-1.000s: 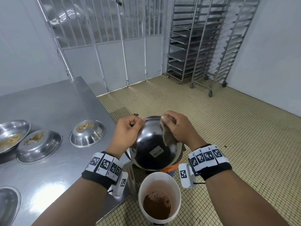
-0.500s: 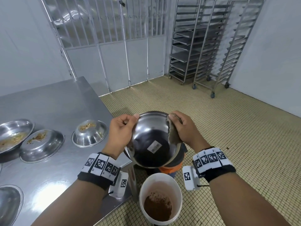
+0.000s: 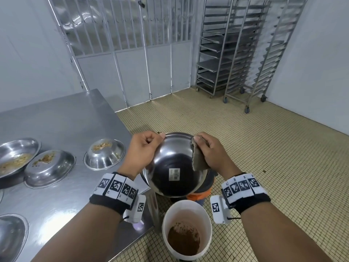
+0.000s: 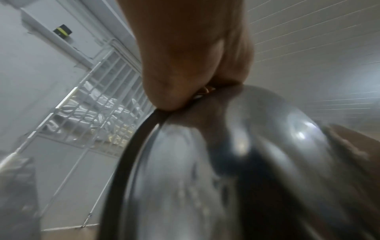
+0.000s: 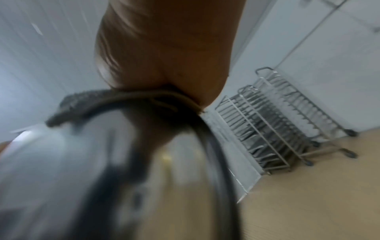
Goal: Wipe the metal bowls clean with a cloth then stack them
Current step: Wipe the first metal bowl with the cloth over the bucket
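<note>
I hold a metal bowl [image 3: 174,165] tilted up over a white bucket, its outer base with a white sticker facing me. My left hand [image 3: 143,150] grips the bowl's left rim [image 4: 144,129]. My right hand [image 3: 209,150] pinches a brownish cloth [image 3: 197,159] over the right rim, the cloth [image 5: 86,104] folded across the edge. On the steel table [image 3: 62,118] lie three soiled bowls: one upside down [image 3: 104,154] with crumbs on its base, another upside down [image 3: 50,168], and one upright [image 3: 16,156] at the left edge.
A white bucket [image 3: 186,227] holding brown waste stands on the tiled floor below the bowl, with an orange container [image 3: 198,195] behind it. Another bowl [image 3: 11,237] lies at the table's near left. Wheeled tray racks [image 3: 239,50] stand by the far wall.
The cloth and my right hand have slid from the top of the bowl's rim round to its right side. The bowl has turned slightly in my hands.
</note>
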`<action>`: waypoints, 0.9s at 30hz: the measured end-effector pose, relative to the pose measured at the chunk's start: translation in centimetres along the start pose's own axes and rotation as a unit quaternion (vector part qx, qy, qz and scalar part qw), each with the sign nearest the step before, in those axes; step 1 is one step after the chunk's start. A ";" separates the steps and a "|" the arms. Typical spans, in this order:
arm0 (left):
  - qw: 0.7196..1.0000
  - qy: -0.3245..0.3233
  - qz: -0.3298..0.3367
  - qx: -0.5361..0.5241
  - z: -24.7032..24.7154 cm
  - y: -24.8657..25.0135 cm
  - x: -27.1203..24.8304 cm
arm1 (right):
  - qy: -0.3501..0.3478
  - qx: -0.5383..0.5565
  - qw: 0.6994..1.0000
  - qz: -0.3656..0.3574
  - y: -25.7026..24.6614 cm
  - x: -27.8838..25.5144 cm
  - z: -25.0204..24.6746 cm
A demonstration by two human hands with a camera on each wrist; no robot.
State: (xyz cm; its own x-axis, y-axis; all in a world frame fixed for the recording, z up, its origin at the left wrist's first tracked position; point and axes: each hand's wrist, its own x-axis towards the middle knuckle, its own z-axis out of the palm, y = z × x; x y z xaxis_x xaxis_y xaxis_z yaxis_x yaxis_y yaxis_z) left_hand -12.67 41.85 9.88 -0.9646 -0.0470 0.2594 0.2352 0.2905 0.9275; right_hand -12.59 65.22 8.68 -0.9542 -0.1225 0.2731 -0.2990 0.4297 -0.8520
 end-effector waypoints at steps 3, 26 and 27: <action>1.000 0.000 -0.006 0.007 0.3 -0.3 -0.3 | -0.004 -0.014 1.000 0.004 -0.1 0.0 0.0; 0.997 0.056 0.000 -0.058 1.6 0.9 0.5 | 0.046 -0.004 0.999 0.001 -0.2 1.4 -2.2; 0.999 0.029 0.011 -0.036 2.0 1.0 0.3 | 0.026 -0.033 0.999 -0.018 -0.8 1.6 -2.0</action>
State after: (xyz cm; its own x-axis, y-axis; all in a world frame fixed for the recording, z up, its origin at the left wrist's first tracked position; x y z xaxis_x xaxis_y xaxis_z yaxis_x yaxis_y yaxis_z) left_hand -12.97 44.07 10.32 -0.9514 -0.0967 0.2925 0.2658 0.2223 0.9381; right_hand -13.82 66.51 10.69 -0.9406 -0.0925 0.3266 -0.3290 0.4849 -0.8103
